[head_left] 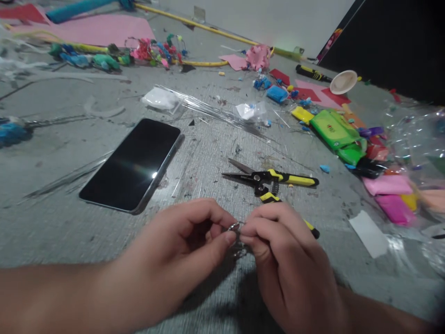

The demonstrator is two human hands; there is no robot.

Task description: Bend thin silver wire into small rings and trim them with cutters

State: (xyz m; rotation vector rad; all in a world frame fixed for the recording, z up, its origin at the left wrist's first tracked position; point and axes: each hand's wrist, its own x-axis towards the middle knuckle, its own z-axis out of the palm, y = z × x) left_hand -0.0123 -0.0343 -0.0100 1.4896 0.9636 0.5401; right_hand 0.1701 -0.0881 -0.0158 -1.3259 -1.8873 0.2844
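Observation:
Between my fingertips is a small piece of bent silvery wire [235, 226], low in the middle of the view. My left hand [187, 250] pinches it with thumb and forefinger. On its other side my right hand [288, 260] has thumb and fingers pressed together at the wire's end. The wire looks twisted or looped, but its exact shape is too small to tell. Just beyond my right hand lie yellow-and-black pruning snips [267, 178] with blades apart, one handle partly hidden by that hand. A dark-screened phone [134, 162] rests beyond my left hand.
A bundle of straight thin wires [208, 110] lies between two small white packets behind the phone. Coloured clay packs, a green packet [337, 132] among them, crowd the right side. Pink paper [104, 28], clay shapes and a yellow rod [194, 23] are at the back.

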